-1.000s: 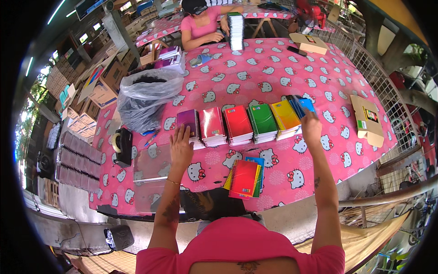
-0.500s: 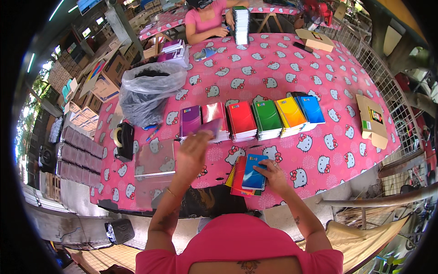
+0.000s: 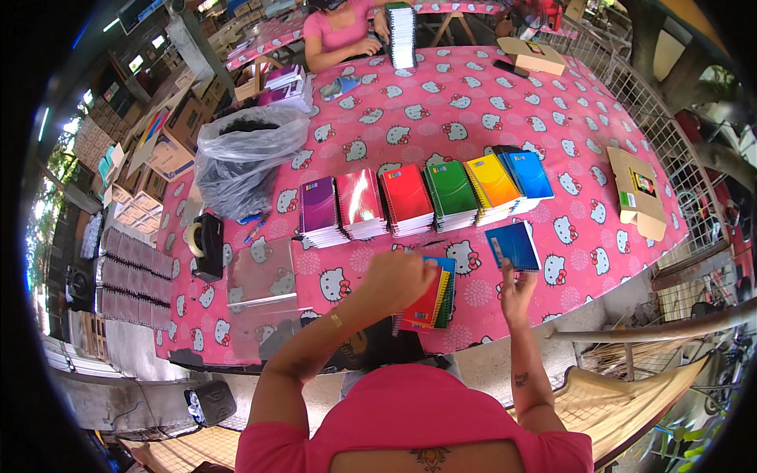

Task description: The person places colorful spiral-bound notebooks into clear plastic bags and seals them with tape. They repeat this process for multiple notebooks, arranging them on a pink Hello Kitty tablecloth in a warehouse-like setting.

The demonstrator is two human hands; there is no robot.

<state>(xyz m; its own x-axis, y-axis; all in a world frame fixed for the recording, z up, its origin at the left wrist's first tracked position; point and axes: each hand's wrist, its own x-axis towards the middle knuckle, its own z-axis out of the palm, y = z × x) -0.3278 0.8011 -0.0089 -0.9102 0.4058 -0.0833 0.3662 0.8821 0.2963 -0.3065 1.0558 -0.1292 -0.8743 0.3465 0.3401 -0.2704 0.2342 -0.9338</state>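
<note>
My right hand (image 3: 516, 293) pinches a blue spiral notebook (image 3: 516, 246) by its near edge, holding it above the table to the right. A fanned pile of small spiral notebooks (image 3: 428, 307), with red, yellow, green and blue covers showing, lies in front of me. My left hand (image 3: 397, 281) is closed at the pile's upper left, its fingertips turned away, so what they grip is hidden. Beyond stands a row of notebook stacks: purple (image 3: 318, 203), pinkish-red (image 3: 362, 199), red (image 3: 408, 193), green (image 3: 451, 189), yellow (image 3: 493, 180) and blue (image 3: 527, 175).
Left of me are clear plastic sheets (image 3: 260, 272), a black tape dispenser (image 3: 209, 248) and a plastic bag (image 3: 248, 158) with dark contents. An opened carton (image 3: 637, 193) lies at the right. Across the table a person (image 3: 343, 35) sits beside a tall notebook stack (image 3: 401, 38).
My left hand came back from the row to the pile; the purple notebook it held is no longer clearly visible. My right hand moved off the pile, rightward and up, with a blue notebook.
</note>
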